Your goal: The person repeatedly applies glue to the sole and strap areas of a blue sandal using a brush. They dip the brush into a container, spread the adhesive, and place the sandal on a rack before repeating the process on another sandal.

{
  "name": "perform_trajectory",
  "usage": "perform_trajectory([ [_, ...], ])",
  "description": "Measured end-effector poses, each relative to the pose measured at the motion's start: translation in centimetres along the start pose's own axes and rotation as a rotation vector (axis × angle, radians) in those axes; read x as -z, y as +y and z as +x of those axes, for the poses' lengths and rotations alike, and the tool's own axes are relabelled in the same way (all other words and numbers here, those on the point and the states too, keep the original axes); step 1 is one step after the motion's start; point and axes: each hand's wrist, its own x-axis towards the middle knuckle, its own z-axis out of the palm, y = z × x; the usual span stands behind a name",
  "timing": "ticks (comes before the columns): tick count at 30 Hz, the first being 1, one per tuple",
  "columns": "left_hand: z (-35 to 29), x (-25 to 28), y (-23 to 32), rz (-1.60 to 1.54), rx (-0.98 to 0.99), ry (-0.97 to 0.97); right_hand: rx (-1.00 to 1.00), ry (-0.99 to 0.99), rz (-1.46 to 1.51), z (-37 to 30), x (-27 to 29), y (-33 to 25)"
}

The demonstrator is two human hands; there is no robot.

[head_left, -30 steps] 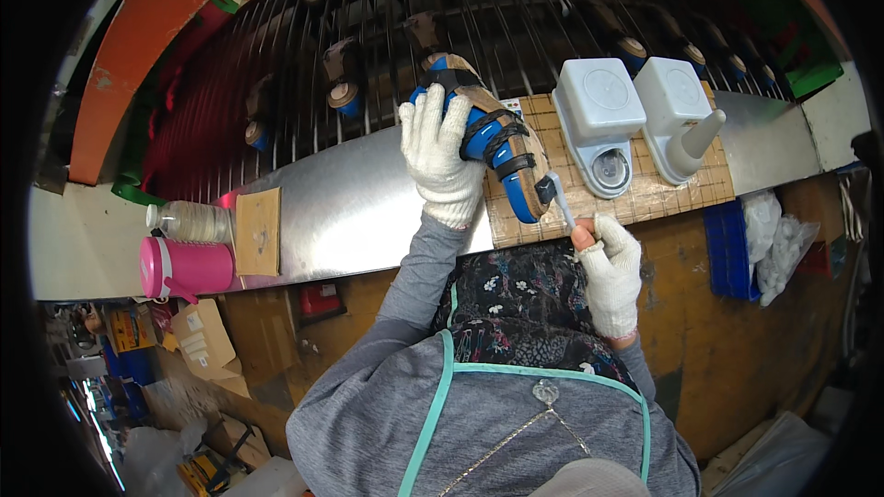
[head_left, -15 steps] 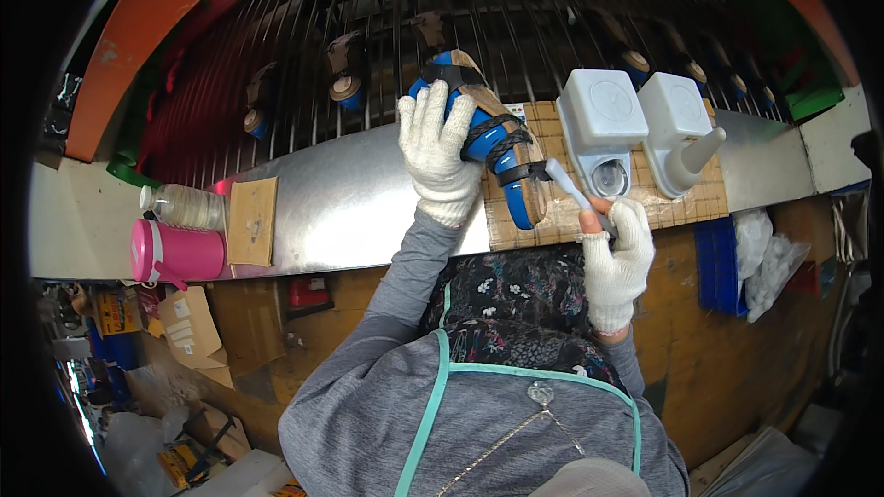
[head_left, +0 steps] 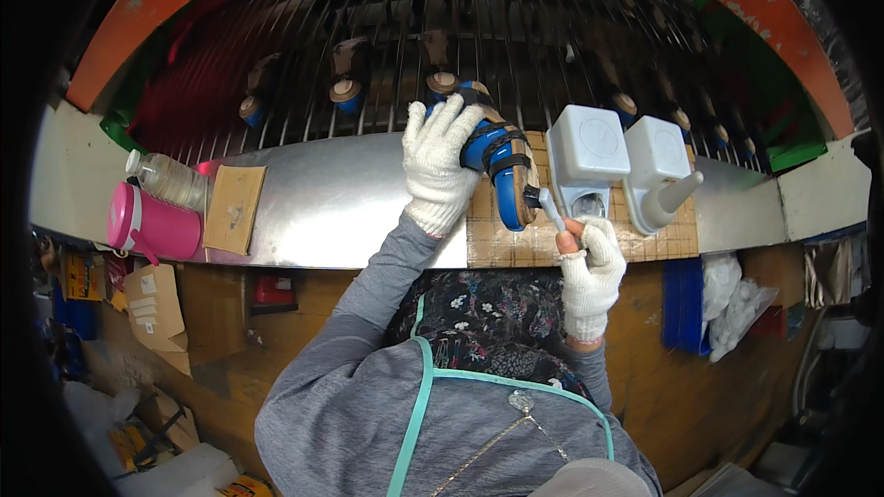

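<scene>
A blue shoe last with black straps and a tan-brown sole piece stands tilted on its side over the bench. My left hand, in a white knitted glove, is closed around its upper part; some of that grip is hidden. My right hand, in a similar glove with bare fingertips, pinches the pale handle of a small brush. The brush's dark bristles touch the sole edge near the toe end. Two white dispenser pots stand just right of the last, the right-hand one with a cone-shaped spout.
Beyond the metal bench, dark rods carry several more lasts. A gridded brown board lies under the work. At left are a pink jug, a clear bottle and a cardboard piece. A blue bin hangs at right.
The brush has moved along the sole edge toward the toe end, and my right hand has come nearer to me. My left hand keeps hold of the last. The whole view has shifted slightly.
</scene>
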Motion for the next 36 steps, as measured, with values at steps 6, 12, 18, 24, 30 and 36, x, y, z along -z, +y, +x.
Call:
perform_trajectory([
  [6, 1.3, 1.7, 2.4, -0.086, 0.130, -0.238, 0.231, 0.005, -0.107, 2.1, 0.4, -0.8],
  [12, 2.7, 3.4, 3.8, -0.058, 0.383, -0.665, 0.346, -0.028, -0.128, 4.6, 1.2, -2.1],
  [18, 4.1, 5.0, 4.3, -0.329, 0.470, -0.957, 0.390, -0.066, -0.160, 6.1, 2.1, -2.7],
  [24, 4.4, 5.8, 4.6, -0.536, 0.534, -1.190, 0.373, -0.086, -0.131, 6.4, 2.6, -1.6],
  [30, 2.2, 4.7, 3.9, -0.954, 0.680, -1.277, 0.339, -0.101, -0.138, 5.7, 2.9, -0.3],
  [36, 0.4, 4.0, 3.4, -1.103, 0.824, -1.361, 0.355, -0.132, -0.178, 5.3, 3.3, 0.9],
])
